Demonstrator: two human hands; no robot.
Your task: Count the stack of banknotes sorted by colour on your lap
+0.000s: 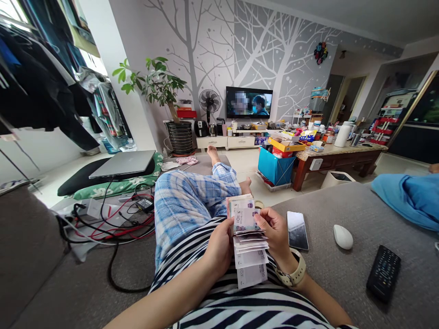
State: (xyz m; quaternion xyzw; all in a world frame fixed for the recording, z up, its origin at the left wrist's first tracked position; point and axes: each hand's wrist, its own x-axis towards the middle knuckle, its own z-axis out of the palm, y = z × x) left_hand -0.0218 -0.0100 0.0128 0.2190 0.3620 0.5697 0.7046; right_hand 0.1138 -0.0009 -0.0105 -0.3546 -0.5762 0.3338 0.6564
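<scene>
A stack of banknotes point(247, 221) is held in front of my striped shirt, its lower notes fanned down toward me. My left hand point(221, 240) grips the stack along its left edge, the thumb on top. From the right side, my right hand point(274, 228) pinches the top note near its upper right corner with thumb and fingers. Some notes at the back of the stack look pinkish, those in front pale purple and grey. A pale wristwatch point(291, 269) is on my right wrist. Most of my left fingers are hidden behind the notes.
On the sofa at right lie a smartphone point(297, 230), a white mouse point(343, 237) and a black remote control point(383, 273). Tangled cables point(113, 224) and a laptop point(123, 163) lie at left. Beyond stand a blue storage box point(276, 167) and a cluttered coffee table point(329, 154).
</scene>
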